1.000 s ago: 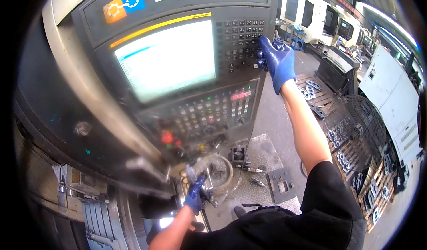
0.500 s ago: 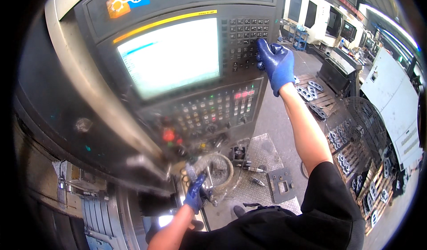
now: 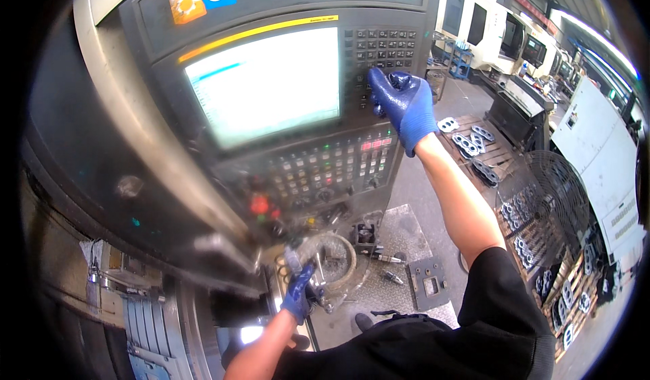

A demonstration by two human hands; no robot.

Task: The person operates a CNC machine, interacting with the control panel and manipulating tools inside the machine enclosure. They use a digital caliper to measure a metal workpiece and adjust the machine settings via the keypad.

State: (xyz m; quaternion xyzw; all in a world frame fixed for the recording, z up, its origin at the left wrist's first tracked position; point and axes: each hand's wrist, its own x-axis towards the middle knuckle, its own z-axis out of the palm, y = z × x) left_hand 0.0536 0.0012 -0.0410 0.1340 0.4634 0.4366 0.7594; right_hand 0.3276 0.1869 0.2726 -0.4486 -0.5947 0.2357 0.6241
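My right hand [image 3: 403, 102], in a dark blue coated glove, is at the keypad [image 3: 384, 47] of a machine control panel. Its fingers are curled, with the fingertips over the lower keys; nothing shows in the hand. Left of the keypad glows a washed-out white screen [image 3: 271, 85]. Lower down, my left hand [image 3: 298, 295], gloved alike, is closed beside a round pale basin [image 3: 352, 261]. A greyish, see-through piece [image 3: 292, 259] rises from its fingertips, too blurred to name. Between the hands lies a lower panel of buttons [image 3: 318, 170] with a red knob [image 3: 259, 205].
On the tread-plate surface [image 3: 406, 228] below lie a dark square plate with an opening [image 3: 428, 283] and metal tool holders [image 3: 391, 277]. Right of me stand a round black fan [image 3: 552, 197] and pallets with flat metal parts [image 3: 467, 143]. The machine's door edge [image 3: 152, 123] is at left.
My right hand has moved left and slightly down across the keypad, uncovering upper keys. My left hand stays almost where it was. The view has shifted slightly.
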